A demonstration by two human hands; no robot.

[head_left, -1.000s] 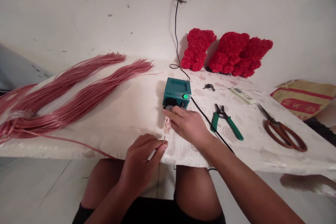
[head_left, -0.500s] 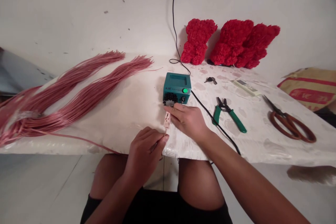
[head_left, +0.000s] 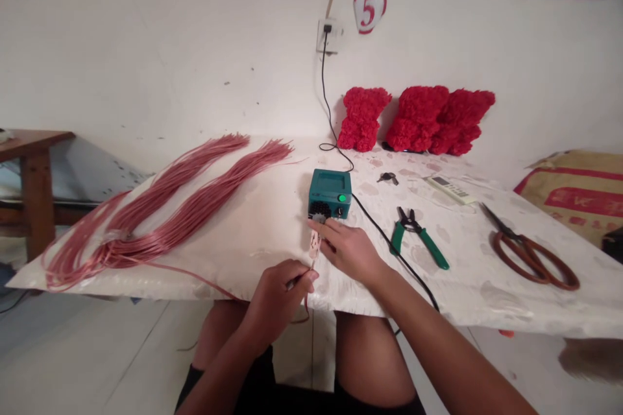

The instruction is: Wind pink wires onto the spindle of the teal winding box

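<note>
My left hand [head_left: 280,298] is closed at the table's front edge, thumb and forefinger pinching the end of a thin reddish cord [head_left: 207,282]. The cord end points up at a small pale pink slotted piece [head_left: 315,244]. My right hand [head_left: 348,249] is closed around that piece from the right, its fingertips close to the dark round front of a teal box [head_left: 331,185]. On the box a green button [head_left: 341,198] is lit. Whether the cord end enters the piece is too small to tell.
Bundles of reddish cords [head_left: 195,214] lie at left. To the right are green-handled pliers [head_left: 422,240], keys [head_left: 388,177], a remote control [head_left: 448,189] and scissors [head_left: 530,256]. Red flower-covered figures [head_left: 363,120] stand against the wall. A black cable [head_left: 389,233] crosses the table.
The view has tilted up, bringing more of the wall and a socket into sight. My hands keep nearly the same place by the teal box, still at the pale pink piece.
</note>
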